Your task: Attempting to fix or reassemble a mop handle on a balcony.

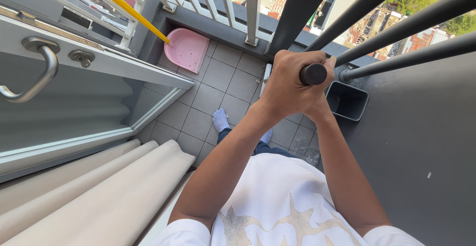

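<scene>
Black pole end (313,74) inside clenched fingers (290,62)

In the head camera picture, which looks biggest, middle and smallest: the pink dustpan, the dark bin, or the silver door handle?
1. Silver door handle, though it is nearest the camera, so unsure.
2. Pink dustpan.
3. Dark bin, looking nearly alike in size to the dustpan.

dustpan (187,49) in far corner, bin (346,101) right, door (74,97) left

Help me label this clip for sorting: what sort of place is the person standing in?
Most likely a small high-rise apartment balcony. A white metal railing edges the grey square-tiled floor, rooftops lie far below, and a glass sliding door with a curved metal handle opens onto it. Both hands grip a black pole end.
</scene>
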